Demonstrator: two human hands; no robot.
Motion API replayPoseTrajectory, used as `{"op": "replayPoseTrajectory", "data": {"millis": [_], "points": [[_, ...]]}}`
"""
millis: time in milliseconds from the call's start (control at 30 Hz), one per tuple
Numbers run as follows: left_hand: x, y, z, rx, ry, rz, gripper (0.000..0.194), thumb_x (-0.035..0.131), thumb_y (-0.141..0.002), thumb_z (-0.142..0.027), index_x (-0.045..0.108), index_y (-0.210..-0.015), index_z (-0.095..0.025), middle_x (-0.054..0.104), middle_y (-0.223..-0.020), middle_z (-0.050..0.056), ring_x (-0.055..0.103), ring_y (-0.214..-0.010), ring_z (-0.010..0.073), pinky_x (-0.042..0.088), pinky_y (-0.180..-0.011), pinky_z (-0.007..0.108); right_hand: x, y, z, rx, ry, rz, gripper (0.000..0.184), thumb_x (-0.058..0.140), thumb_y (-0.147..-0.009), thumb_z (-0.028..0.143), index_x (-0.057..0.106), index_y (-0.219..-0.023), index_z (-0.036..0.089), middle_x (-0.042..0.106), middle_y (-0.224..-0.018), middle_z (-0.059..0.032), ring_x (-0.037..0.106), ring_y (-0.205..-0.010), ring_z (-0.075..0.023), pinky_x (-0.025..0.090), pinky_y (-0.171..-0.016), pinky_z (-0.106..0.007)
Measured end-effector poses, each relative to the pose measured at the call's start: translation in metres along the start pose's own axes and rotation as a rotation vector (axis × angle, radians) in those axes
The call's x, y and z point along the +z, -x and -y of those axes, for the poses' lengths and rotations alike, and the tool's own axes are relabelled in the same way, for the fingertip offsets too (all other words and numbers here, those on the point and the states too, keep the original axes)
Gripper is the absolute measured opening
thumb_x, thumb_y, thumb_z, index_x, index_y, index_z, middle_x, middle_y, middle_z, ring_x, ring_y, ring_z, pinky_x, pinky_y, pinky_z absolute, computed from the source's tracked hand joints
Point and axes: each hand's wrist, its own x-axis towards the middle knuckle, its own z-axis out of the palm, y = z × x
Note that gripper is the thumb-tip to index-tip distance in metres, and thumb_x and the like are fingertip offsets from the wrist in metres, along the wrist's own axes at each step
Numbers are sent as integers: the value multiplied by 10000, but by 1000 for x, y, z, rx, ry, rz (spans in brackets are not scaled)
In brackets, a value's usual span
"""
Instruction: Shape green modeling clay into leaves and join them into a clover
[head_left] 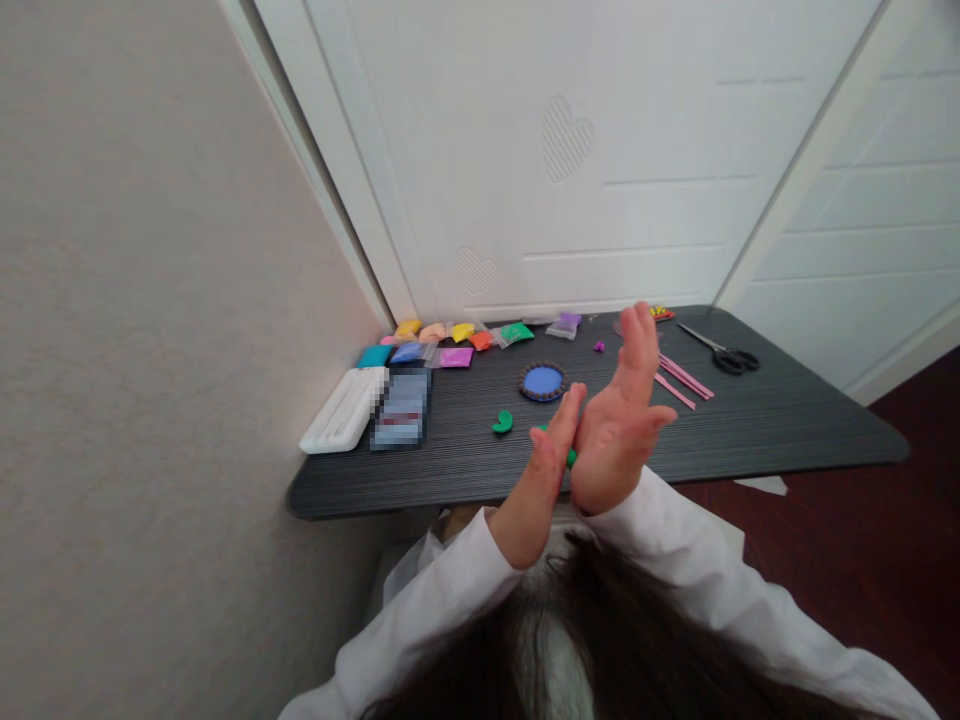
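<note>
- Dark tabletop (pixel 442 480), fine-lined like wood grain, rounded corners, set against a white panel (pixel 637 100) w/ ribbed heart shapes.
- Hands: left hand (pixel 541 470) & right hand (pixel 621 420) meet palm to palm, fingers out straight, w/ a small green lump (pixel 571 458) showing btwn them. Full shape hidden, can't tell if ball or roll.
- Step in hand, my read: rolling or pressing the lump btwn palms. Stuff looks soft, so next move prob. calls for light, even pressure; too much would flatten it.
- Green piece (pixel 502 422), smooth, matte, curved w/ a notch, lies on the tabletop left of the hands.
- Blue disc (pixel 543 381), flat, w/ bumpy brown rim like a row of beads, lies just beyond the hands.
- Far side: soft-looking coloured packets (pixel 456 357), some w/ clear plastic; tiny magenta lump (pixel 599 346) nearby.
- Left end: white case (pixel 345 410), blurred-out rectangle (pixel 402 410) beside it.
- Right: slim pink sticks (pixel 686 376), scissors (pixel 735 360) w/ black handles, metal blades.
</note>
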Motion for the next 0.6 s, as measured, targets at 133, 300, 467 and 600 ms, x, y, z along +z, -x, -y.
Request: {"op": "replayPoseTrajectory", "data": {"millis": [133, 300, 467, 600], "points": [[0, 4, 3, -10, 3, 62, 801, 102, -742, -700, 305, -1349, -217, 153, -1470, -52, 10, -1359, 189, -21, -1111, 283, -3, -3, -14, 14, -7, -26, 654, -52, -851, 506, 302, -1315, 211, 247, -1412, -51, 175, -1334, -257, 167, -1046, -549], [-4, 0, 0, 31, -88, 33, 788, 91, -746, -692, 258, -1365, -233, 140, -1476, -46, 24, -1360, 175, -1, -1113, 282, -3, 13, 2, 53, -1, 79, 683, -22, -829, 575, 317, -1306, 224, 240, -1422, -50, 190, -1327, -275, 161, -1039, -567], [-10, -1, 5, -16, -106, 27, 741, 115, -762, -677, 297, -1347, -262, 141, -1472, -73, 4, -1360, 171, -45, -1106, 288, -3, 2, 7, -24, -39, 11, 685, -30, -824, 574, 317, -1308, 234, 254, -1411, -38, 172, -1333, -259, 160, -1045, -557], [-7, 1, 7, -16, -72, 73, 789, 123, -734, -708, 304, -1348, -248, 136, -1471, -73, 4, -1359, 184, -38, -1107, 281, -6, -2, -10, -10, 17, 3, 670, -16, -840, 551, 327, -1305, 213, 256, -1406, -54, 175, -1332, -251, 149, -1052, -542]]}}
